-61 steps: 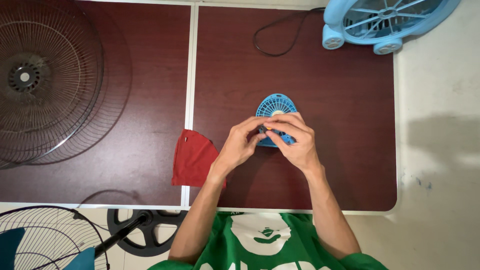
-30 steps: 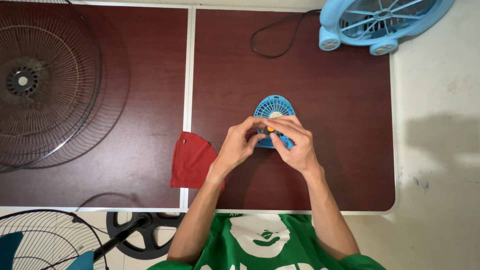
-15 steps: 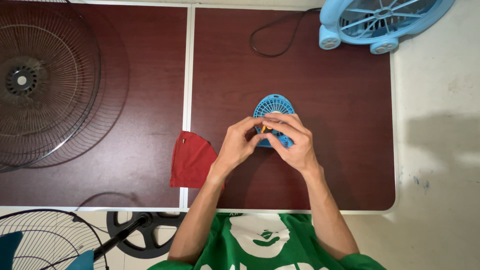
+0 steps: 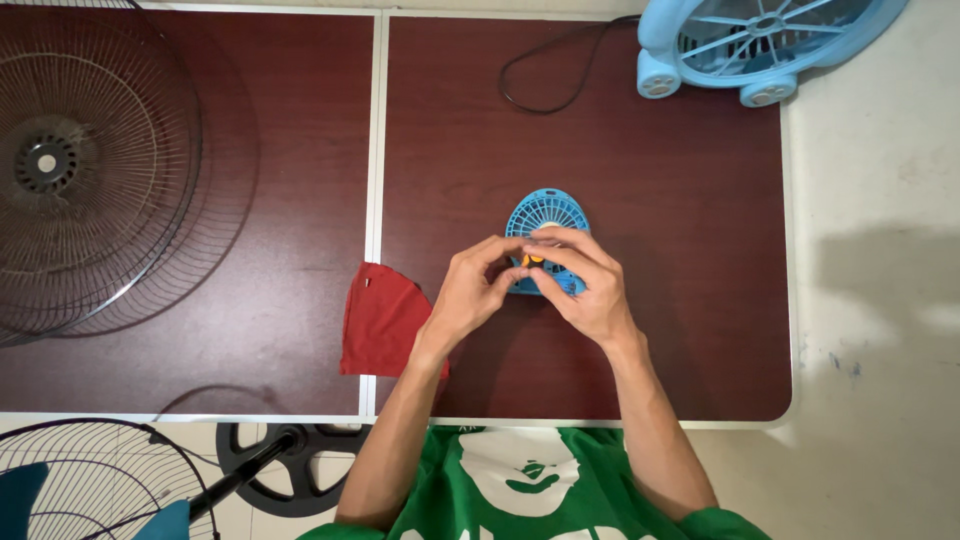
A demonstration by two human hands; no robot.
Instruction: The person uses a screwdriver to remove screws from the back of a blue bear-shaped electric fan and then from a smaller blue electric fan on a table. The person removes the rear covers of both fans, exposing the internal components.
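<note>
A small round blue fan grille [image 4: 546,212] lies on the dark red table [image 4: 680,200] in the head view. Both hands meet over its near half. My left hand [image 4: 468,292] pinches at its middle from the left. My right hand [image 4: 582,284] covers it from the right, fingers curled on it. A small orange piece [image 4: 533,260] shows between the fingertips; what it is stays unclear. A red cloth [image 4: 380,318] lies just left of my left wrist.
A large wire fan guard [image 4: 90,170] lies on the left table. A light blue desk fan [image 4: 760,40] stands at the far right with a black cable [image 4: 545,75]. Below the table's near edge are a standing fan's cage [image 4: 90,480] and black base [image 4: 285,465].
The hands stay on the small blue grille with only slight finger movement; the orange piece shows between the fingertips. The view has shifted a little.
</note>
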